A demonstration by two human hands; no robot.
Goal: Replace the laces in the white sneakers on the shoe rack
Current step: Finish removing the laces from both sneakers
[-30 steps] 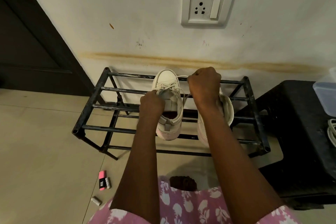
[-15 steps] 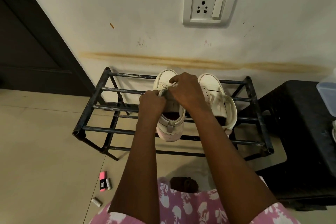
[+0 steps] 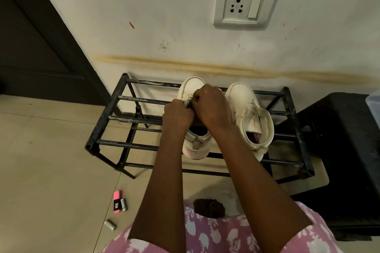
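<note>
Risk is a hard tug: left grip (image 3: 178, 113) and right grip (image 3: 210, 104) both clench on the left-hand sneaker (image 3: 192, 85), perched across open rack (image 3: 139, 99) bars.

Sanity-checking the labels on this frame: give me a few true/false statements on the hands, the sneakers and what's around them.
1. Both the left hand and the right hand are at the left sneaker. True.
2. The right sneaker lies on the floor. False: it stands on the rack, beside the left sneaker, and no hand touches it.
3. A plug sits in the socket. False: its holes are bare.
4. A pink marker lies on the floor, in front of the rack towards its left end. True.
</note>
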